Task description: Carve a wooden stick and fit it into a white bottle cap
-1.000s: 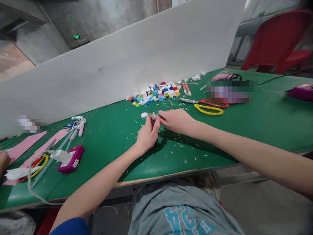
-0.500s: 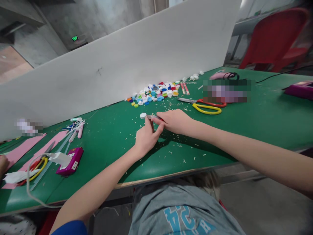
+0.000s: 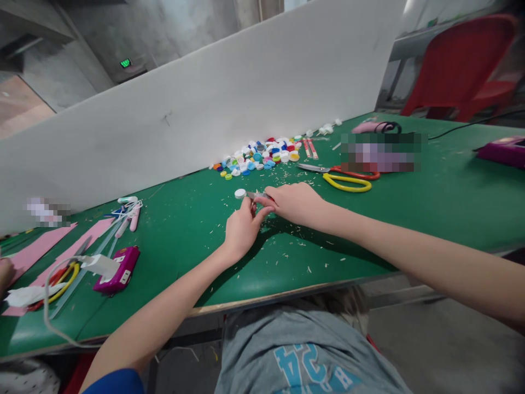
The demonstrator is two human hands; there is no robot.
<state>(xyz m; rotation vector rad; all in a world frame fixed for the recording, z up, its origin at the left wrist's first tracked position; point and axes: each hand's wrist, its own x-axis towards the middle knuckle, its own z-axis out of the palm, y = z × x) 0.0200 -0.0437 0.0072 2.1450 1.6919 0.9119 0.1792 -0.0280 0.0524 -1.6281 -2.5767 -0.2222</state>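
My right hand (image 3: pixel 297 201) is closed around a knife (image 3: pixel 257 195); its pale blade points left and a bit of red shows at the grip. My left hand (image 3: pixel 243 225) is closed in a pinch just below the blade, its thumb close to the right fingers. What the left fingers hold is too small and covered to make out. A round white bottle cap (image 3: pixel 240 193) is right beyond the left fingertips; whether it touches them I cannot tell. Thin pale shavings (image 3: pixel 287 254) are scattered on the green table (image 3: pixel 180 241) around both hands.
A pile of coloured bottle caps (image 3: pixel 258 156) lies by the white partition (image 3: pixel 229 82). Red-and-yellow scissors (image 3: pixel 348 178) rest right of it. To the left are a purple power strip (image 3: pixel 123 268) with a white plug, pink sheets (image 3: pixel 41 251) and another person's hand (image 3: pixel 5 271).
My left hand has shifted slightly left and down, and the knife blade has slid a little to the right. The other things lie as before.
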